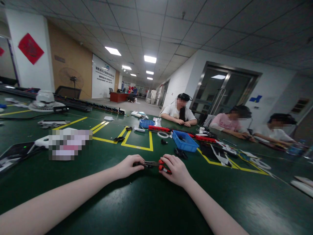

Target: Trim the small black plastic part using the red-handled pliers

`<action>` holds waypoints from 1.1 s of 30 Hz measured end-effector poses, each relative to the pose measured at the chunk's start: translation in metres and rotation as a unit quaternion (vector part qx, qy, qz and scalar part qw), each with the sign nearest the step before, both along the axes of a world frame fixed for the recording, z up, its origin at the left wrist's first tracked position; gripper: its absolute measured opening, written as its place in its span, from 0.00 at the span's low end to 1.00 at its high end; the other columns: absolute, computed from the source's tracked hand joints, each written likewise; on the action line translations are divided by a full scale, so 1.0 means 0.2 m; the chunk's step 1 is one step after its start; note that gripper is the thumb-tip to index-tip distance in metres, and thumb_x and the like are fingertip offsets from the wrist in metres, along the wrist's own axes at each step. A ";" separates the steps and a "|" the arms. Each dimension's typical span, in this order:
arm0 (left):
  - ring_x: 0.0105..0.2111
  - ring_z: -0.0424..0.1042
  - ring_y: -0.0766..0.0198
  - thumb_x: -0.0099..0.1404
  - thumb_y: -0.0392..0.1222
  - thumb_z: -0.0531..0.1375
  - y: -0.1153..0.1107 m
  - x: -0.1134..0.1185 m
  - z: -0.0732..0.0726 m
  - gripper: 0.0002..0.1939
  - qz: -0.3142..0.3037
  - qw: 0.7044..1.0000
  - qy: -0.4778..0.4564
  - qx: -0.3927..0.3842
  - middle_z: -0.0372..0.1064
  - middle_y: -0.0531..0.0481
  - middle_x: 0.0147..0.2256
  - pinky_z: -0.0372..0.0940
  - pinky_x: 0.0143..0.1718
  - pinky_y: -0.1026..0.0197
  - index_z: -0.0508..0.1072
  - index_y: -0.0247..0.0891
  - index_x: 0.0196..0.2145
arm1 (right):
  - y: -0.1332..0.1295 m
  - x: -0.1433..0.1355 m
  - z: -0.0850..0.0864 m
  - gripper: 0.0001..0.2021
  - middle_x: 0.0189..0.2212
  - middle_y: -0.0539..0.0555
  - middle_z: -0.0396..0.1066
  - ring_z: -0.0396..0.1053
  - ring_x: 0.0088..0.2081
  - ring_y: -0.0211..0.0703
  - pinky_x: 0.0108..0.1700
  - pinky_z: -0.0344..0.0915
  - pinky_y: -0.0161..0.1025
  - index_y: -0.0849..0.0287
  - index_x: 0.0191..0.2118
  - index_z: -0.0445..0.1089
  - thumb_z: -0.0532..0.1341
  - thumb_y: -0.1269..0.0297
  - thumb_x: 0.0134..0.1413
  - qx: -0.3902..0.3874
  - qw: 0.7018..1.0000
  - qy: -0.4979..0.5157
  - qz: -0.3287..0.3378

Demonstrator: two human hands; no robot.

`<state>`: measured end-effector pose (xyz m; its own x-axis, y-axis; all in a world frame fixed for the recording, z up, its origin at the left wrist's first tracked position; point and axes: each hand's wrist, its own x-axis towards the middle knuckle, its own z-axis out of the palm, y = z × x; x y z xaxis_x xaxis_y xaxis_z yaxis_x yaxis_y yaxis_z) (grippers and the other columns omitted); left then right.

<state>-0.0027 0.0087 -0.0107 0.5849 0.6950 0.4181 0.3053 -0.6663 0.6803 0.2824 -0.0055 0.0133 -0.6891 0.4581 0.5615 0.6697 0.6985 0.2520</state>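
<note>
My right hand is closed around the red handles of a pair of pliers, whose metal jaws point left. In my left hand, closed fingers grip a small dark part. The jaws reach to this part, and it is too small to tell whether they bite on it. Both hands are just above the green table, close together. Beyond my right hand lies a black object that I cannot make out.
A blue bin and a smaller blue tray stand ahead. A white ring, small black parts and yellow tape lines are on the table. Cables and strips lie to the right. Several people sit along the far right side.
</note>
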 end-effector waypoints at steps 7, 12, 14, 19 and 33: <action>0.44 0.72 0.61 0.65 0.39 0.60 0.00 0.00 -0.01 0.06 0.002 1.000 -0.017 -0.007 0.73 0.47 0.44 0.64 0.49 0.59 0.76 0.36 0.38 | 0.01 0.01 0.00 0.21 0.48 0.62 0.70 0.67 0.45 0.52 0.43 0.66 0.48 0.61 0.54 0.64 0.62 0.59 0.57 0.008 1.000 -0.010 -0.002; 0.44 0.72 0.61 0.65 0.39 0.60 0.01 0.00 -0.01 0.06 -0.001 1.000 -0.020 -0.005 0.73 0.47 0.45 0.65 0.49 0.59 0.76 0.36 0.38 | 0.00 0.01 0.00 0.21 0.48 0.61 0.70 0.67 0.46 0.52 0.44 0.66 0.48 0.60 0.55 0.64 0.62 0.61 0.57 0.012 1.000 -0.012 -0.009; 0.44 0.72 0.61 0.65 0.39 0.60 0.01 0.00 -0.01 0.06 0.000 1.000 -0.014 0.000 0.73 0.47 0.45 0.65 0.49 0.58 0.76 0.36 0.38 | 0.00 0.00 0.00 0.22 0.48 0.61 0.70 0.66 0.47 0.52 0.45 0.66 0.48 0.60 0.55 0.64 0.62 0.62 0.56 0.010 1.000 -0.012 -0.011; 0.43 0.72 0.61 0.64 0.38 0.61 0.01 -0.01 -0.01 0.06 0.017 1.000 -0.012 0.004 0.72 0.46 0.46 0.65 0.48 0.57 0.76 0.36 0.38 | -0.01 -0.01 0.01 0.22 0.48 0.61 0.70 0.67 0.48 0.53 0.47 0.65 0.49 0.59 0.56 0.64 0.62 0.64 0.55 -0.001 1.000 -0.013 -0.006; 0.41 0.71 0.62 0.64 0.39 0.61 0.01 0.00 0.00 0.06 0.009 0.999 -0.031 -0.022 0.73 0.46 0.45 0.65 0.45 0.60 0.77 0.36 0.37 | 0.00 0.00 0.01 0.21 0.48 0.61 0.70 0.65 0.48 0.53 0.48 0.64 0.50 0.60 0.57 0.64 0.60 0.63 0.57 0.034 0.999 -0.029 0.000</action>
<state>-0.0035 0.0099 -0.0117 0.5464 0.7235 0.4220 0.2739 -0.6305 0.7263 0.2823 -0.0064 0.0146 -0.7220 0.4201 0.5498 0.6519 0.6794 0.3369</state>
